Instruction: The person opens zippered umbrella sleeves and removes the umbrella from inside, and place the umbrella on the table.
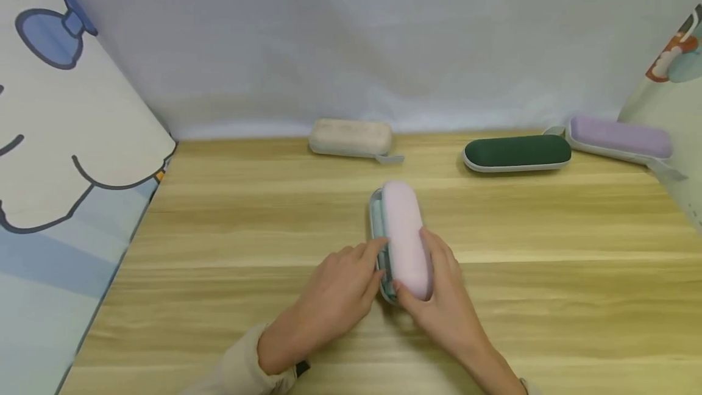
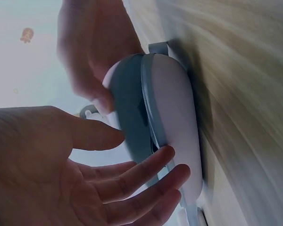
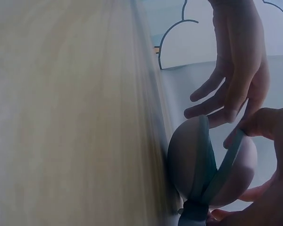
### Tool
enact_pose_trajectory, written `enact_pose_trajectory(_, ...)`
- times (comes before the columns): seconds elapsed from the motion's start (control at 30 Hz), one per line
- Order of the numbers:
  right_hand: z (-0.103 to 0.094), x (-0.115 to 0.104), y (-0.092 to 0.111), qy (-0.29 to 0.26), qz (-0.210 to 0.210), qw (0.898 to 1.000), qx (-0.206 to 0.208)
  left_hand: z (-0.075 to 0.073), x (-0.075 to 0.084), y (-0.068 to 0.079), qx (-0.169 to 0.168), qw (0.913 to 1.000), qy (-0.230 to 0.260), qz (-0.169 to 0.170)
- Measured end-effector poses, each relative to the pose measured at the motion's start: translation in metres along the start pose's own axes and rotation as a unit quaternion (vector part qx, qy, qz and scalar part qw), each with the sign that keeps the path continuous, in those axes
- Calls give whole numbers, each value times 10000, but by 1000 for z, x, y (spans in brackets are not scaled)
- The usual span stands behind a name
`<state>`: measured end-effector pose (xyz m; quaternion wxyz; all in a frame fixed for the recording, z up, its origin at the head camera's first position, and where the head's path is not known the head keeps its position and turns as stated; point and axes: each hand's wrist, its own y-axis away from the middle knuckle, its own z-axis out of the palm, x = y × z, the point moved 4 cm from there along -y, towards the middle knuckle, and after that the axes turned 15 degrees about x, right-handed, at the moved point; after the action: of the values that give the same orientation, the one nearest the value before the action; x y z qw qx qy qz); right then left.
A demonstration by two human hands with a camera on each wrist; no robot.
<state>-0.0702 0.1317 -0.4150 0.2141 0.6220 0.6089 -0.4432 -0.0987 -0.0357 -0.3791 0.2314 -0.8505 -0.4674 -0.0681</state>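
A pale pink glasses case (image 1: pixel 406 236) with a grey-green lining stands partly unzipped on the table, its lid tilted up from the base. My right hand (image 1: pixel 446 297) holds the lid, thumb on the near edge and fingers along the far side. In the right wrist view the gap between the two shells (image 3: pixel 212 160) shows as a V. My left hand (image 1: pixel 340 288) is at the opening on the left side. Its fingers (image 2: pixel 132 183) reach out fairly straight, tips at the base's rim, with the thumb close to the lid's lining. What lies deep inside is hidden.
Along the table's back edge lie a beige case (image 1: pixel 351 137), a dark green case (image 1: pixel 518 152) and a purple case (image 1: pixel 620 138), all closed. A pale cloth (image 1: pixel 384 35) hangs behind the wooden table (image 1: pixel 219 212). Cartoon-printed sheets (image 1: pixel 66 139) flank it.
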Motion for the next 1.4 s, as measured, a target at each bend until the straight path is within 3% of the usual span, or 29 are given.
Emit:
enact_pose_trajectory(0.13,-3,2,0,-329,163,9993,76,2,-1,1,32,9986,-491,173)
enact_pose_trajectory(0.33,-9,7,-3,-654,512,9965,89,5,-4,-1,479,9856,-1330,929)
enact_pose_trajectory(0.47,-13,12,-8,-949,596,9937,43,5,-7,-5,635,9731,-1475,1650)
enact_pose_trajectory(0.6,-19,18,-15,-1016,459,9937,78,6,-10,-11,471,9657,-1385,2145)
enact_pose_trajectory(0.83,-29,29,-25,-1287,544,9901,-123,7,-11,-23,-75,9680,-1260,2170)
enact_pose_trajectory(1.17,-37,40,-39,-2011,641,9756,-606,7,-8,-36,-864,9680,-999,2132)
enact_pose_trajectory(1.27,-34,44,-41,-2476,814,9626,-731,8,-6,-40,-1032,9657,-890,2212)
enact_pose_trajectory(1.4,-29,51,-41,-3213,1163,9346,-987,11,-5,-48,-1399,9609,-833,2241)
